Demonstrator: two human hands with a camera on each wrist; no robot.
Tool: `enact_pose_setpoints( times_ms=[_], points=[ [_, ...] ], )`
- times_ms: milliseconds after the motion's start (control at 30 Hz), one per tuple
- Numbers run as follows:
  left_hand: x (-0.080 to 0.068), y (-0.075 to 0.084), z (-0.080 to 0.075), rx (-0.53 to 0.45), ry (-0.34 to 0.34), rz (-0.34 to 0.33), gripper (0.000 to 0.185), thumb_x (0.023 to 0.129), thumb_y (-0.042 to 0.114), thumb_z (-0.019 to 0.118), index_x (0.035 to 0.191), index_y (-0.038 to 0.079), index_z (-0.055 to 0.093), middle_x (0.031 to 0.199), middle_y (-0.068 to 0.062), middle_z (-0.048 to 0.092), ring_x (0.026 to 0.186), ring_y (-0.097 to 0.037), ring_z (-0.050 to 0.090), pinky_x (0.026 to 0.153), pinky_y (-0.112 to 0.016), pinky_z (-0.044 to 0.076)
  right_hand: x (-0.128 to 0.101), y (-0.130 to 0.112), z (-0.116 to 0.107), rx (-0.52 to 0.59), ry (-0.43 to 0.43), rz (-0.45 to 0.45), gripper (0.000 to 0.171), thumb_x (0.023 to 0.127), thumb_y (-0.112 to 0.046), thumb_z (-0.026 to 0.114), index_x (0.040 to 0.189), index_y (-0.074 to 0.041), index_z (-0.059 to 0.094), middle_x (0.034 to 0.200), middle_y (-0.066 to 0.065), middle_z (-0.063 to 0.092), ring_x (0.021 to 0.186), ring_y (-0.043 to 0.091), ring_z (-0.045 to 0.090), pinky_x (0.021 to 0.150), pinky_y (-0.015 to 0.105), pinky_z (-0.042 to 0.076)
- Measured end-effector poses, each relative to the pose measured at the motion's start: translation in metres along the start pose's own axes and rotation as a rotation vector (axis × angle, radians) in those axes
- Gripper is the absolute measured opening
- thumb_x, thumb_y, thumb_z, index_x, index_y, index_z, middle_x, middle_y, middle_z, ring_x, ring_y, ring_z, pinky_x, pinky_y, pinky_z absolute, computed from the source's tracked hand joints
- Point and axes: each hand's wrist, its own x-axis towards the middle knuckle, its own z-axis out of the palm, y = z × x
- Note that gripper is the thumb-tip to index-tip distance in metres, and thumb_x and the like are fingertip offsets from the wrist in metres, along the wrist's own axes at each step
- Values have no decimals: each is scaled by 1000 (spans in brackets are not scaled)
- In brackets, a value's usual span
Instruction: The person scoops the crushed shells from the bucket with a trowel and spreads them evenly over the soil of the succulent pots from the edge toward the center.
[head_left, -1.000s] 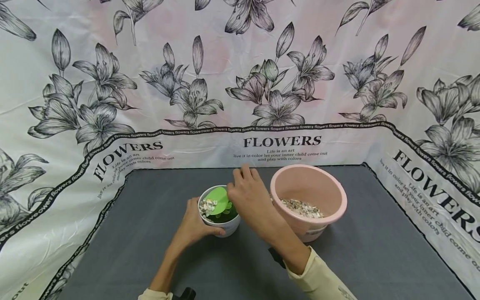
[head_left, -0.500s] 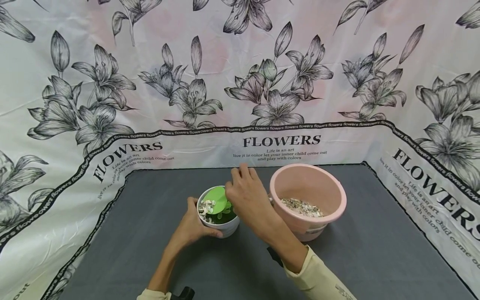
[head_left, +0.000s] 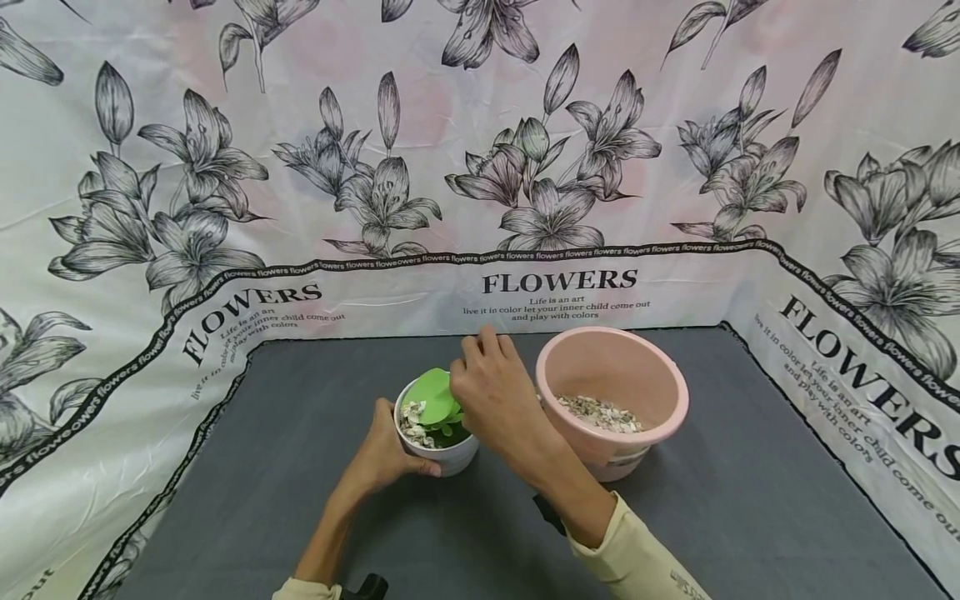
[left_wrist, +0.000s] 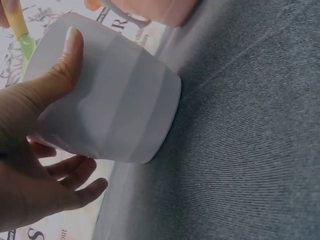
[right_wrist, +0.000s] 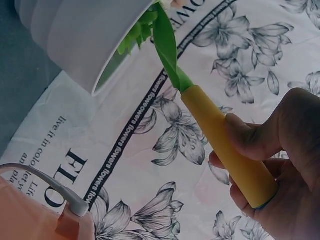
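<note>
A small white pot [head_left: 438, 454] stands on the grey mat [head_left: 300, 500], with green leaves and pale pebbles inside. My left hand [head_left: 386, 450] grips the pot's side [left_wrist: 110, 110], thumb on its front wall. My right hand [head_left: 495, 396] holds a scoop with a yellow handle [right_wrist: 225, 145] and a green blade [head_left: 433, 394]. The blade dips into the pot's mouth beside the leaves [right_wrist: 137, 30]. A pink bucket [head_left: 611, 400] with pebbles [head_left: 600, 412] at its bottom stands just right of the pot.
A flower-printed white cloth [head_left: 480, 167] rises behind and along both sides of the mat. The bucket's grey handle [right_wrist: 55, 192] shows low in the right wrist view. Bare mat [left_wrist: 250, 150] stretches in front of the pot.
The green scoop blade has tipped a little further over the pot. The hands, pot and bucket stay almost where they were.
</note>
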Motion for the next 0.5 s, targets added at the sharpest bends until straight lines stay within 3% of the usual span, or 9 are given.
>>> enact_pose_setpoints(
  times_ms=[133,300,500],
  points=[
    [-2,2,0,21,0,-40,99,54,18,107,119,2,34,125,-22,58,109,-30,63,91,-41,51,0,0,-1,2,13,-3,18,76,-5,79,69,-11,65,84,7,60,84,23,44,77,35,45],
    [-1,3,0,69,19,-49,105,49,22,109,120,4,34,122,-24,62,103,-32,66,85,-41,53,-1,1,-1,25,14,1,16,74,-3,79,71,-11,66,84,6,59,85,24,44,78,36,44],
    [-1,-1,5,68,24,-18,115,49,21,109,133,1,33,134,-27,58,122,-39,62,103,-52,51,-9,8,-4,64,27,17,14,75,0,74,73,-11,66,89,9,61,91,26,48,80,39,45]
  ],
)
